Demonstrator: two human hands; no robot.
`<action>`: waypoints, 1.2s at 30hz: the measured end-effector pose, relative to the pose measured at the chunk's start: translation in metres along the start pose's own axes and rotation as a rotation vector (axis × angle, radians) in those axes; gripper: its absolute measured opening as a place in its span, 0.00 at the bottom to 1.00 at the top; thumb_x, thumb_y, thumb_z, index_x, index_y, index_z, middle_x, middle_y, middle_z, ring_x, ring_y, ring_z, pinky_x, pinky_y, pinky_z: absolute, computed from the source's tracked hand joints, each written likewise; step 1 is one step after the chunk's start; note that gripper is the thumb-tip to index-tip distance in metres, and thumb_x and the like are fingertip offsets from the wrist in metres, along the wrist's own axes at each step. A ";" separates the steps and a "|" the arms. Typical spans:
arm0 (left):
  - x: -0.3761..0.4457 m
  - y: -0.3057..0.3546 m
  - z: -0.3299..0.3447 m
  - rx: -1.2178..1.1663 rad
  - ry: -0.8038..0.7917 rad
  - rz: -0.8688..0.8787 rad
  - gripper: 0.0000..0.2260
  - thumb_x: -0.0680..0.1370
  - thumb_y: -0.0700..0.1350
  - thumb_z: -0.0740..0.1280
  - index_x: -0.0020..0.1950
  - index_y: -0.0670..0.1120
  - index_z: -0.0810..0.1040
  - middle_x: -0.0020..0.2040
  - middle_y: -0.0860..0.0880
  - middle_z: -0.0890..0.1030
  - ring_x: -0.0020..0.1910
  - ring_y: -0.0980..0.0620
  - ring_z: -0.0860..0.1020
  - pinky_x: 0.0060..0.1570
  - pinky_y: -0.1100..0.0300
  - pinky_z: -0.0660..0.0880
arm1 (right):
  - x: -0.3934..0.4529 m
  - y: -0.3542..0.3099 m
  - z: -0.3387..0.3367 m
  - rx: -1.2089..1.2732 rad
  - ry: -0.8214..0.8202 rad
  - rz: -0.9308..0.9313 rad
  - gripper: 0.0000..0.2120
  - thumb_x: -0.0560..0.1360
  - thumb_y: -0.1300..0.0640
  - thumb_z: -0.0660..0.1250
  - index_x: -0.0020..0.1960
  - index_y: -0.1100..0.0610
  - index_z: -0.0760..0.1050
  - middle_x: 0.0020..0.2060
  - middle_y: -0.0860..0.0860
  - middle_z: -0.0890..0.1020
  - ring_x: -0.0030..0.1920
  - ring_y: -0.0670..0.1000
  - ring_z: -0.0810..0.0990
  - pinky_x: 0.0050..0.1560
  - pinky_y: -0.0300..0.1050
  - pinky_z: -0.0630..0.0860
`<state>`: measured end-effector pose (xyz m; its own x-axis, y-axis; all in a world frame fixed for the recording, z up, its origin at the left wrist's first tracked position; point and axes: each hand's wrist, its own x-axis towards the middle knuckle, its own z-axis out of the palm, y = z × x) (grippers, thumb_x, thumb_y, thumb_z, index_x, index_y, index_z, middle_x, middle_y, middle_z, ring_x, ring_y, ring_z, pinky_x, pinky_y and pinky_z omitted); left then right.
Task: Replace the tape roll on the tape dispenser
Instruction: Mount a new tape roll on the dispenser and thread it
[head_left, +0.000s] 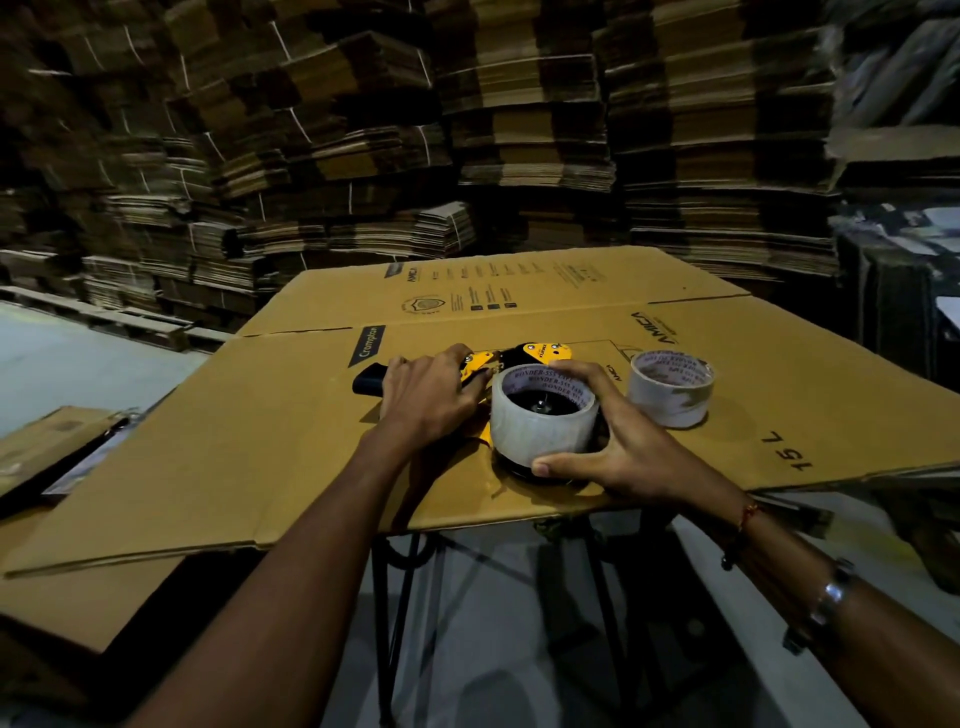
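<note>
A yellow and black tape dispenser (535, 354) lies flat on a sheet of cardboard (291, 431). A clear tape roll (540, 421) sits over its black hub. My right hand (623, 441) grips this roll, thumb on its near side and fingers curled over its far rim. My left hand (426, 400) holds the dispenser down at the handle end, fingers curled over the yellow frame. The dark handle tip (368, 383) sticks out to the left of that hand. A second tape roll (670, 387) stands on the cardboard just right of my right hand.
The cardboard sheet lies on a black folding stand (410, 587) over a pale floor. More flat cardboard (62, 587) lies lower left. Tall stacks of flattened cartons (467, 130) fill the background. Dark objects stand at the right edge (898, 312).
</note>
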<state>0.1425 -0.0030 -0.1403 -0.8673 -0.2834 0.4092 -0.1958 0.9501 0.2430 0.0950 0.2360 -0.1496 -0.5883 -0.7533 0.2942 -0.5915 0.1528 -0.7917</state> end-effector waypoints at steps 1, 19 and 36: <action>0.000 0.000 -0.001 -0.003 0.000 0.002 0.19 0.82 0.60 0.58 0.64 0.48 0.74 0.47 0.45 0.84 0.49 0.42 0.80 0.60 0.48 0.66 | 0.000 0.000 0.000 0.000 0.002 0.000 0.46 0.60 0.38 0.81 0.72 0.36 0.61 0.67 0.39 0.75 0.68 0.42 0.75 0.70 0.54 0.74; 0.000 -0.003 0.000 -0.006 -0.006 0.012 0.19 0.82 0.61 0.58 0.62 0.49 0.74 0.48 0.44 0.84 0.48 0.42 0.80 0.59 0.48 0.66 | 0.001 0.002 0.000 -0.019 -0.018 0.002 0.47 0.60 0.35 0.80 0.72 0.36 0.60 0.67 0.34 0.74 0.68 0.37 0.73 0.71 0.48 0.72; 0.001 -0.005 0.002 -0.027 -0.018 0.018 0.20 0.82 0.61 0.57 0.64 0.49 0.73 0.50 0.44 0.84 0.50 0.42 0.79 0.58 0.48 0.64 | 0.001 0.007 0.002 -0.084 -0.022 0.018 0.47 0.59 0.31 0.79 0.72 0.34 0.60 0.69 0.40 0.74 0.70 0.43 0.73 0.71 0.52 0.72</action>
<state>0.1421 -0.0080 -0.1424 -0.8787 -0.2634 0.3981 -0.1678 0.9512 0.2590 0.0912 0.2351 -0.1563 -0.5879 -0.7633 0.2679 -0.6254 0.2188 -0.7490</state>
